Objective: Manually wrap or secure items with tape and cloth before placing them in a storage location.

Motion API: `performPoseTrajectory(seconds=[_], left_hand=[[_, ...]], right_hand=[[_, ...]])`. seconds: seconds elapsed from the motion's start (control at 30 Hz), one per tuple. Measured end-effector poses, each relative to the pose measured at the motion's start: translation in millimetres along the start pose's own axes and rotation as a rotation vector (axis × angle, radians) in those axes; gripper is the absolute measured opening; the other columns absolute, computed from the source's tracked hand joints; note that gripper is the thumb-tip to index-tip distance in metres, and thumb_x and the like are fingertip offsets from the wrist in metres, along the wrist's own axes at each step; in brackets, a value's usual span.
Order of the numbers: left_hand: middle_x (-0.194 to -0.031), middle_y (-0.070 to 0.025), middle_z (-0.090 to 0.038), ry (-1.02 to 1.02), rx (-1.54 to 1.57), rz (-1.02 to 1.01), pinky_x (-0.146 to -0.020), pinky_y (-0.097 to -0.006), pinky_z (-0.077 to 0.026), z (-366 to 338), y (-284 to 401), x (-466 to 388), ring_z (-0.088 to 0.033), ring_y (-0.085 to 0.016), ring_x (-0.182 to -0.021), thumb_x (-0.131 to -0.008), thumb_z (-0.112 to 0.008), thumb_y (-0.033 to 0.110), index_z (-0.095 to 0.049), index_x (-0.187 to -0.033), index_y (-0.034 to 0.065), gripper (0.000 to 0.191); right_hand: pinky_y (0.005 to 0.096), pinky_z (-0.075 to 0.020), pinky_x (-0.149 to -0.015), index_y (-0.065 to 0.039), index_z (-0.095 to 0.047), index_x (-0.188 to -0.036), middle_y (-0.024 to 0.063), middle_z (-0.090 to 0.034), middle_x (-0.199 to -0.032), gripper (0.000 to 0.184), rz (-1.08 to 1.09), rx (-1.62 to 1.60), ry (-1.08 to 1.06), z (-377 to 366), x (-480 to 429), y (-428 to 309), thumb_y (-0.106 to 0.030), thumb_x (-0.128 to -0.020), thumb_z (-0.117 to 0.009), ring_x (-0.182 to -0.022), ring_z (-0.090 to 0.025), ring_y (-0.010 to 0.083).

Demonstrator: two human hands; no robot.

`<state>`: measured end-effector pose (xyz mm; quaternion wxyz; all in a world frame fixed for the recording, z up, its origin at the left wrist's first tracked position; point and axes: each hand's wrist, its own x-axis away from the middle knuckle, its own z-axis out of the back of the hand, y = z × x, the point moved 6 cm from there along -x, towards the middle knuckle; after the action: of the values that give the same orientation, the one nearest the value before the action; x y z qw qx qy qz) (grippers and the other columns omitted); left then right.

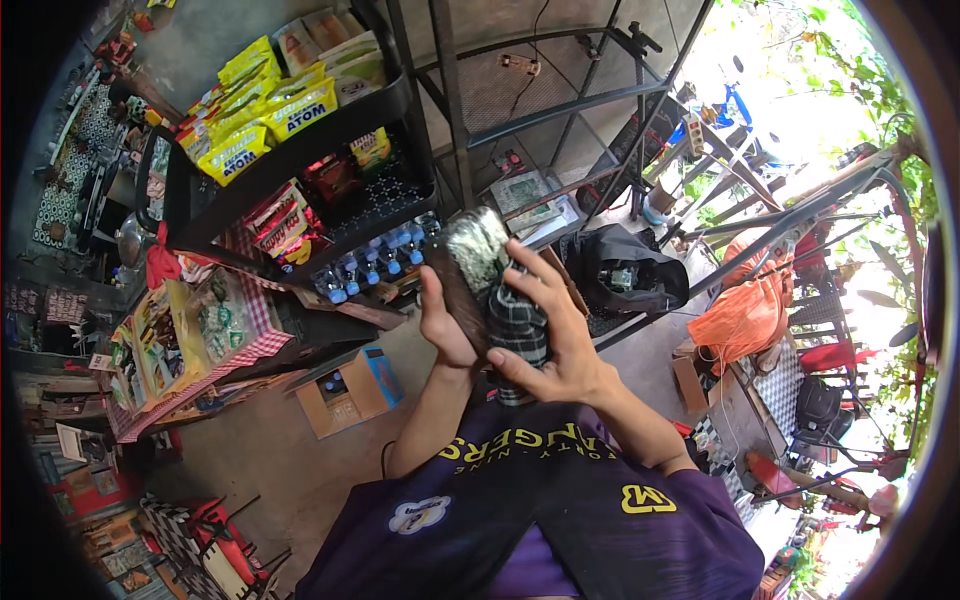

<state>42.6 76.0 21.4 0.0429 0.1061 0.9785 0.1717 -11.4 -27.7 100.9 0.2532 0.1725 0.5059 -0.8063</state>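
In front of my chest, my left hand [448, 324] holds a dark brown object [460, 292] from its left and underside, the thumb raised along its edge. Its upper end has a shiny, silvery, rough-looking surface [478, 244]; I cannot tell exactly what the object is. A black-and-white plaid cloth [517, 322] lies bunched against its right side. Around this cloth my right hand [559, 334] is curled, its fingertips close to the shiny end. The cloth's lower part hangs toward my shirt. The hands hide much of the object.
A black tiered cart [300, 199] with snack packets stands ahead left, small water bottles [373, 262] below. Beside it is a table with a red checked cloth [255, 352]. A cardboard box [349, 394] sits on the floor. Ahead right are a metal rack [551, 112] and a black bag [630, 270].
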Motion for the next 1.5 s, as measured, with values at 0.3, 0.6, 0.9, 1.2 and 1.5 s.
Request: performPoseTrajectory(seconds=[0.3, 0.6, 0.9, 1.2, 1.5], left_hand=[[-0.116, -0.0132, -0.060, -0.066, -0.180, 0.163, -0.088, -0.0353, -0.050, -28, -58, 2, -0.061, -0.024, -0.101, -0.094, -0.046, 0.055, -0.043, -0.136, -0.0005, 0.070], [-0.136, -0.0135, -0.051, -0.103, -0.186, 0.252, -0.106, -0.0401, -0.038, -39, -88, 14, -0.051, -0.026, -0.123, -0.096, -0.039, 0.054, -0.041, -0.139, 0.0017, 0.067], [-0.122, -0.0148, -0.062, -0.029, -0.075, 0.100, -0.098, -0.0405, -0.047, -37, -61, -16, -0.062, -0.027, -0.108, -0.100, -0.033, 0.051, -0.053, -0.127, 0.0023, 0.059], [-0.124, -0.0135, -0.061, -0.087, 0.057, 0.288, -0.098, -0.0397, -0.047, -34, -74, -11, -0.061, -0.026, -0.110, -0.102, -0.033, 0.047, -0.052, -0.129, 0.0035, 0.054], [-0.126, -0.0110, -0.059, -0.076, 0.087, 0.302, -0.096, -0.0403, -0.048, -37, -82, -1, -0.061, -0.023, -0.110, -0.101, -0.037, 0.048, -0.053, -0.128, 0.0059, 0.052]], right_hand=[[0.0347, -0.0344, -0.107, 0.003, -0.034, -0.144, 0.0184, -0.041, -0.146, 0.073, -0.303, -0.454, 0.464, 92, 12, 28, -0.012, -0.079, -0.063, -0.127, -0.046, 0.0229], [0.0448, -0.0280, -0.112, 0.001, -0.038, -0.141, 0.0267, -0.035, -0.147, 0.065, -0.121, -0.011, 0.101, 73, 21, 26, -0.022, -0.085, -0.064, -0.137, -0.034, 0.0406], [0.0447, -0.0282, -0.113, -0.001, -0.041, -0.139, 0.0259, -0.034, -0.148, 0.061, -0.090, 0.053, 0.003, 65, 24, 16, -0.015, -0.085, -0.067, -0.136, -0.034, 0.0443], [0.0380, -0.0287, -0.112, 0.004, -0.038, -0.141, 0.0218, -0.042, -0.145, 0.060, -0.177, -0.297, 0.162, 96, 6, 42, -0.012, -0.088, -0.062, -0.136, -0.040, 0.0306], [0.0477, -0.0257, -0.113, -0.001, -0.043, -0.138, 0.0253, -0.039, -0.145, 0.061, -0.053, 0.030, -0.012, 68, 18, 28, -0.017, -0.084, -0.067, -0.136, -0.035, 0.0442]])
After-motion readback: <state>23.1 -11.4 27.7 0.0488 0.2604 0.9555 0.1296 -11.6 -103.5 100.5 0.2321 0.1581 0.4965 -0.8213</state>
